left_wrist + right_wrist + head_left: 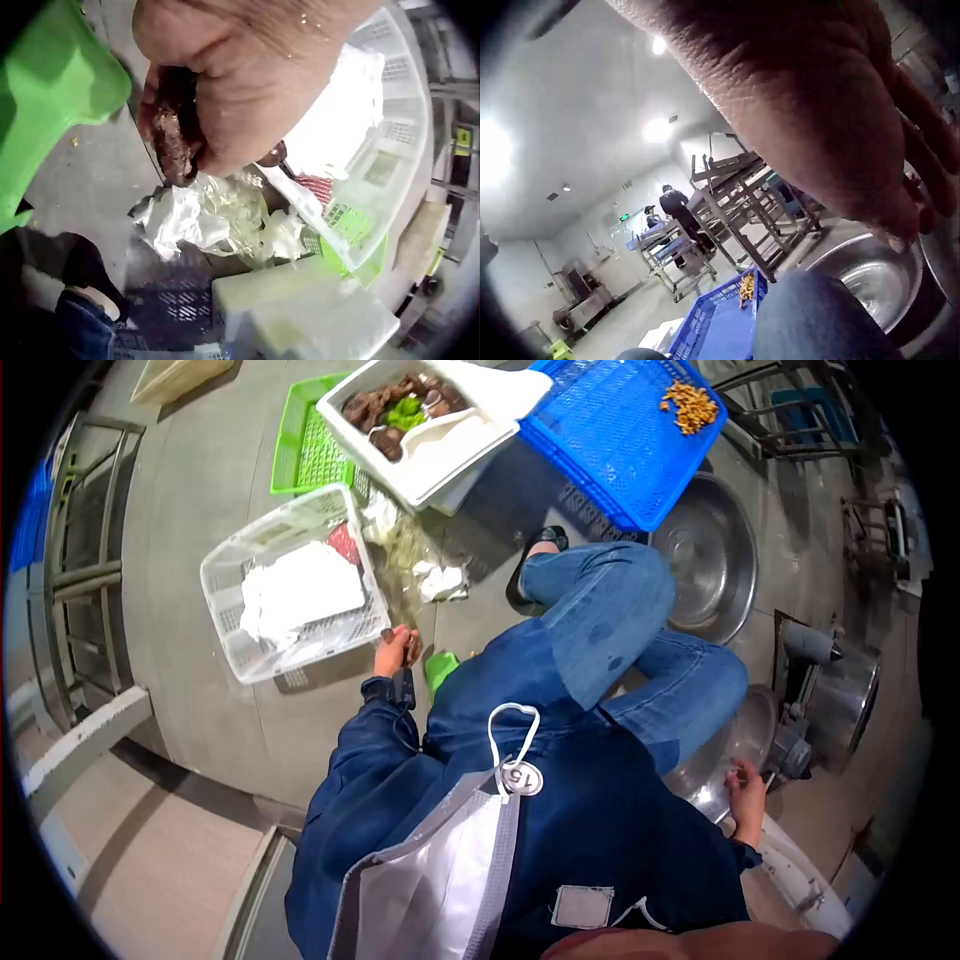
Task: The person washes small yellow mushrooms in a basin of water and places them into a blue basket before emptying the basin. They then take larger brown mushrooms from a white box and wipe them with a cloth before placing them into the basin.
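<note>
My left hand (392, 652) grips dark brown, glossy pieces beside the near right corner of a white basket (218, 600). In the left wrist view one long, rough dark piece (174, 139) shows between curled fingers and palm, and a rounder dark piece (273, 155) peeks out past the hand. More brown pieces (372, 408) lie with something green in a white box (440, 485) further forward. My right hand (745, 795) hangs with loosely bent fingers near a metal bowl (755, 725), holding nothing.
White bundles (300, 595) and a red netted item (343, 543) lie in the white basket. Crumpled plastic (187, 217) is on the floor. A blue basket (600, 420) holds small yellow-brown pieces (690, 408). A steel basin (735, 560) stands right; two people (679, 206) are far off.
</note>
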A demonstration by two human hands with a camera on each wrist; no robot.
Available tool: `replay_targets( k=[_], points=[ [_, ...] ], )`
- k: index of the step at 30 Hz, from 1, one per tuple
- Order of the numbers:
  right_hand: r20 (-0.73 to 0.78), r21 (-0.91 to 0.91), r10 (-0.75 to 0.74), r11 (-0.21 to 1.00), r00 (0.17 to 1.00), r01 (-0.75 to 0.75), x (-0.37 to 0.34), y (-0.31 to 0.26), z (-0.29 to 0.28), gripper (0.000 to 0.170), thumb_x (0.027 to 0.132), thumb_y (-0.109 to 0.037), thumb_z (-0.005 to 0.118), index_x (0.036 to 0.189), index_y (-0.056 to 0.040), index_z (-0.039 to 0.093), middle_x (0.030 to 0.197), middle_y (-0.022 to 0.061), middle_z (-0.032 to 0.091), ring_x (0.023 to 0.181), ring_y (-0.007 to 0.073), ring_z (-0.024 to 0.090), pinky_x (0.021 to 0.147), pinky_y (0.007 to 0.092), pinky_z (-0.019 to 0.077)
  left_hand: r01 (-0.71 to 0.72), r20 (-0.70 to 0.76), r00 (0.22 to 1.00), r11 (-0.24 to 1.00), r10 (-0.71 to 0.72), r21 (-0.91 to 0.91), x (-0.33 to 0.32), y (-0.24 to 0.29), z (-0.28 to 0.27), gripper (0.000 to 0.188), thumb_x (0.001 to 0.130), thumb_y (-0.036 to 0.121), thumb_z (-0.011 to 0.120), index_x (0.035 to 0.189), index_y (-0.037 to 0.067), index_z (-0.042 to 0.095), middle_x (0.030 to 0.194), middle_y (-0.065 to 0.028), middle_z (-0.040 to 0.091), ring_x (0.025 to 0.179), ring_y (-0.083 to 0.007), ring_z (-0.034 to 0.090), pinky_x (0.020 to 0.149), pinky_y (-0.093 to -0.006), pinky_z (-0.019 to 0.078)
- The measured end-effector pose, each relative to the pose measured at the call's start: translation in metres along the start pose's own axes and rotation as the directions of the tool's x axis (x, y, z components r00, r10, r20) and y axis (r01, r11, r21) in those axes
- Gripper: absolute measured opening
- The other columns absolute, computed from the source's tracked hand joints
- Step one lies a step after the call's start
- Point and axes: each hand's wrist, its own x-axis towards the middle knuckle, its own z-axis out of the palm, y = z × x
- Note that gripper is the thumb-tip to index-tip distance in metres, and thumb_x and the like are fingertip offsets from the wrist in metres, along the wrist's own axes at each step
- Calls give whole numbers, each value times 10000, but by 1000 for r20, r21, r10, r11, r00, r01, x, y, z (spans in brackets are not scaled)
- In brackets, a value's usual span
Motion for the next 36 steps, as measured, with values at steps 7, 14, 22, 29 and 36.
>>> replay_targets(
  k=[7,14,22,29,36],
  points=[
    [-135,-6,-159,987,978,159,9,-22,-25,287,938,-183,591,1189,-44,612,912,126,662,825,186,632,741,328,495,-48,-64,996,990,56,129,-34,-9,-5,175,913,197,556,893,30,606,706,-37,618,489,-129,531,449,-276,398],
    [-100,-23,-201,980,974,200,12,-30,-23,294,930,-178,605,1186,-33,613,891,125,668,800,184,632,733,323,499,-362,-251,892,927,376,99,-39,34,-20,180,914,167,553,875,-1,607,637,-48,571,483,-115,485,446,-262,382],
    [-311,99,-363,907,878,409,35,-38,-36,260,951,-149,583,1165,-5,620,989,96,676,875,148,632,777,293,497,-217,-169,966,971,197,-106,-58,65,12,134,878,149,609,846,21,591,688,-15,571,513,-99,470,469,-266,367],
    [-350,336,-717,504,602,796,-6,-278,-5,253,934,-78,597,1170,11,622,1069,92,666,964,138,623,798,260,495,-288,486,776,911,402,-295,-145,164,146,307,924,136,605,1192,18,513,1045,-82,615,841,-117,573,713,-250,475],
    [-169,-153,-985,0,-26,988,-55,-418,78,766,749,-192,774,1419,-103,416,1356,166,485,1189,332,521,966,394,450,-165,719,423,827,551,-537,-211,213,209,450,1011,392,447,1368,120,422,1165,-17,551,1018,-119,545,868,-282,452]
  ],
)
